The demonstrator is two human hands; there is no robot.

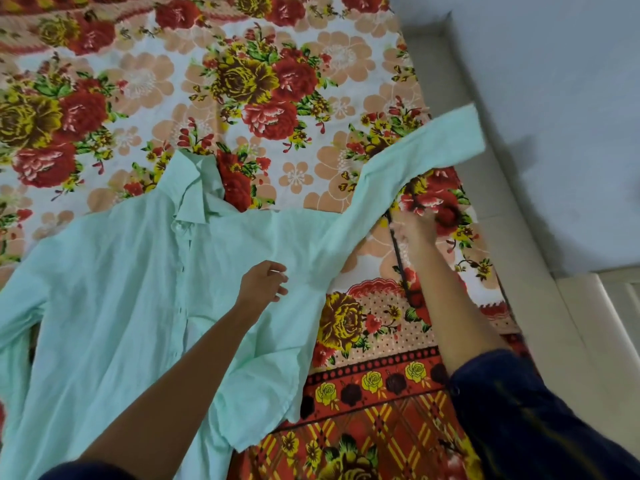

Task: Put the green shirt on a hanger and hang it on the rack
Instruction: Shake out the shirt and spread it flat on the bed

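Shirt: I see the green shirt (131,306) lying front-up and spread on the bed (145,81), collar toward the far side, button placket running down its middle.
Left hand: my left hand (265,284) hovers over the shirt's chest, fingers loosely curled, gripping nothing that I can see.
Right hand: my right hand (414,226) is blurred, just under the raised sleeve (426,157), at a dark thin strip on the bedsheet; whether it grips anything I cannot tell.
Edges: the bed's right edge meets a pale ledge (491,188) beside the wall (571,98); the sleeve's cuff reaches over that edge.
Open room: bare floral sheet beyond the collar.
Look: pale mint, lightly creased, collar folded askew.
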